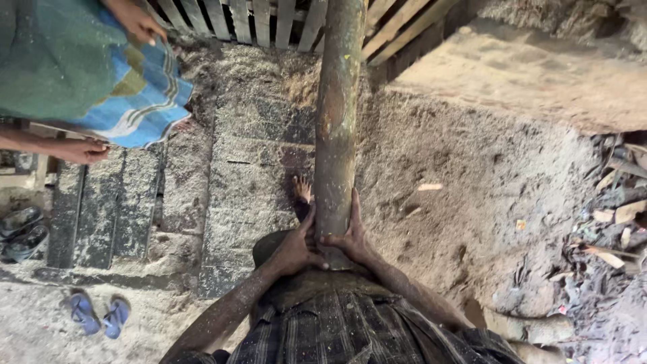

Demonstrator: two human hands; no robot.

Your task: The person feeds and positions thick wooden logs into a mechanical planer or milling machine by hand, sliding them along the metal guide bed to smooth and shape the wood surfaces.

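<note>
A long round log with greenish bark runs from my chest away to the wooden slats at the top. Both hands grip its near end. My left hand clasps the left side, thumb up along the bark. My right hand wraps the right side with fingers spread. My bare foot shows just left of the log on the dusty ground.
Another person in a green and blue cloth stands at the upper left, their hand near dark planks. Blue sandals lie at lower left. Sawdust covers the floor; wood scraps pile at the right, a short log at lower right.
</note>
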